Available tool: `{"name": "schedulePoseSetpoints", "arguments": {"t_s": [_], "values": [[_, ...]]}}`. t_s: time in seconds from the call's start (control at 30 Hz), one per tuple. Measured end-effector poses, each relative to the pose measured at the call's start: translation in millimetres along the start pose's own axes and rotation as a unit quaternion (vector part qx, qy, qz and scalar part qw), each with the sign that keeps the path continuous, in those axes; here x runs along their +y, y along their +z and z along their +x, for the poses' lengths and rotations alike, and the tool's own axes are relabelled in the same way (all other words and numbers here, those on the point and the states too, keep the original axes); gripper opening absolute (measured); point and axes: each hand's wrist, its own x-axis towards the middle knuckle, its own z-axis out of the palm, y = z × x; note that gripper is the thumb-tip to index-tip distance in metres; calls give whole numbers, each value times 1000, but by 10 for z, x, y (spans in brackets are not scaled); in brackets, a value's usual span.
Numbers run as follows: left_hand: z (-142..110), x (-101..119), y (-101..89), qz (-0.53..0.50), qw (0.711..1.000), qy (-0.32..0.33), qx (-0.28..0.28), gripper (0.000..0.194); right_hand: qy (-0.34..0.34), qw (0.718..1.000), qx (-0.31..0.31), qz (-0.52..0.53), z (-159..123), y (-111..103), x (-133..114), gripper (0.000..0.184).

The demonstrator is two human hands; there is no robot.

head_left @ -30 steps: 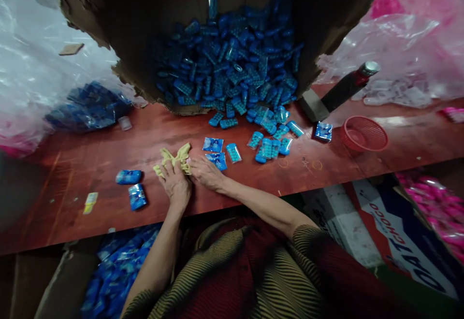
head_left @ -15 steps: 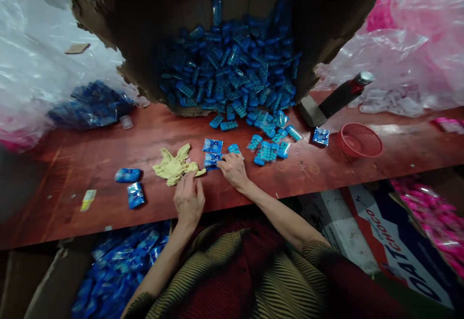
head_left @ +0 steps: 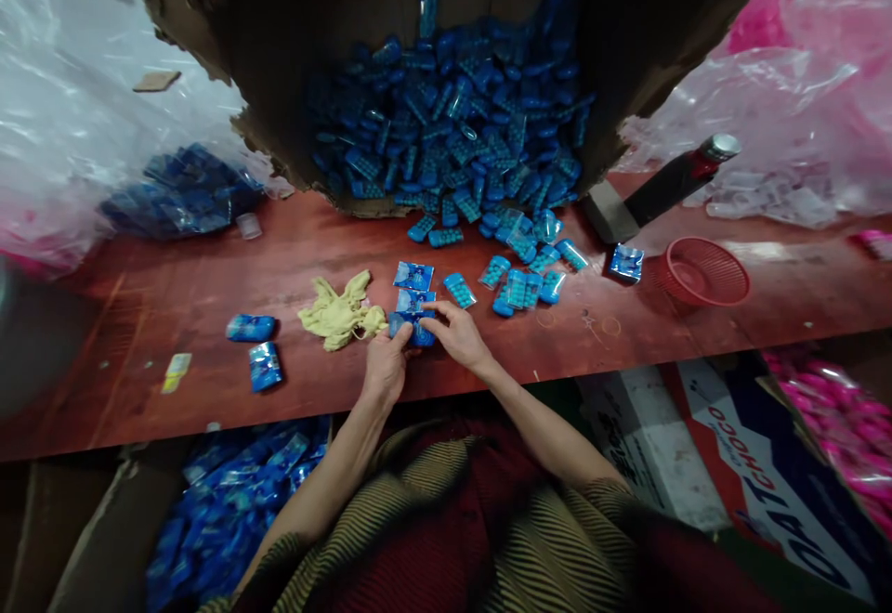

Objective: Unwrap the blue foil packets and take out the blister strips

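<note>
My left hand (head_left: 386, 364) pinches the near-left edge of a blue printed packet (head_left: 416, 328), thumb on top. The fingers of my right hand (head_left: 460, 336) close on the same packet's right side. Just beyond it lie a partly covered blue packet (head_left: 410, 300) and a fully visible flat packet (head_left: 413, 275). A crumpled yellow cloth (head_left: 334, 308) rests left of my hands. Beyond my right hand is a clear-and-blue container with turquoise pieces (head_left: 460, 291), and several similar containers (head_left: 517, 288) lie farther right.
A torn cardboard box (head_left: 209, 28) spills blue containers (head_left: 452, 130) onto the red table (head_left: 334, 246). To the right stand a red basket (head_left: 703, 271) and a leaning dark bottle (head_left: 673, 188). Two wrapped blue packs (head_left: 265, 367) lie left. A bin of blue packs (head_left: 223, 511) sits below.
My left hand has moved right from the cloth onto a blue packet. My right hand has come slightly nearer me, uncovering the container behind it. The view has shifted slightly.
</note>
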Motion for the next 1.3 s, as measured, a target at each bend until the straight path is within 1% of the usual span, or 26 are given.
{"name": "schedulePoseSetpoints", "arguments": {"t_s": [0.03,0.07,0.13,0.2,0.27,0.4,0.47,0.53,0.57,0.63,0.67,0.73,0.77,0.8,0.83,0.87,0.9,0.93,0.97,1.0,1.03,1.1,1.17,1.27,1.3], "values": [[8,-7,4,1,1000,4,12,45,16,999,-17,26,27,4,6,23],[15,-13,10,-1,1000,7,22,45,28,999,-23,40,47,11,7,21],[29,-18,16,-11,1000,5,23,43,57,997,-3,46,65,34,-3,23],[36,-13,0,-15,1000,-12,-3,42,82,996,19,37,70,65,-19,24],[37,2,-44,-6,999,-33,-21,40,92,995,17,25,81,98,-31,25],[10,47,-180,16,999,-45,9,31,102,995,8,-14,145,147,-22,30],[-18,68,-239,15,999,-44,14,30,98,993,4,-62,184,151,-15,32],[-46,80,-277,9,999,-40,10,31,88,986,-20,-143,202,135,-29,29],[-55,83,-288,6,999,-36,9,31,87,977,-38,-190,198,121,-46,28],[-62,82,-293,0,1000,-25,10,35,96,954,-70,-276,162,84,-101,33],[-59,79,-289,-3,1000,-18,10,37,103,943,-72,-307,132,62,-135,38],[-46,71,-266,-7,1000,-4,12,42,109,934,-43,-337,67,17,-194,46],[-38,67,-250,-7,1000,3,12,43,104,938,-18,-331,38,-4,-214,48],[-31,64,-231,-6,1000,10,13,44,94,947,5,-308,17,-20,-223,48],[-26,61,-210,-4,1000,15,14,45,80,960,15,-267,4,-32,-220,46],[-24,58,-188,-1,1000,19,12,45,66,976,4,-210,0,-36,-206,43],[-25,56,-165,3,1000,22,9,45,56,988,-22,-143,3,-34,-184,39],[-28,54,-143,7,1000,25,6,44,53,994,-56,-75,11,-25,-157,35],[-32,53,-121,11,1000,28,2,43,59,994,-86,-15,20,-11,-129,33],[-37,51,-100,13,999,31,1,42,70,992,-102,28,28,6,-106,31],[-41,49,-80,14,999,33,1,41,81,990,-102,54,31,24,-90,31],[-45,44,-40,14,999,33,0,40,87,991,-71,66,22,54,-87,30],[-44,40,-2,9,1000,28,-2,38,75,995,-42,52,-3,70,-110,31],[-41,53,33,0,1000,19,-4,33,63,997,-17,36,-31,65,-137,32],[-42,66,32,-1,1000,11,-12,32,65,997,-13,36,-32,57,-134,32]]}}
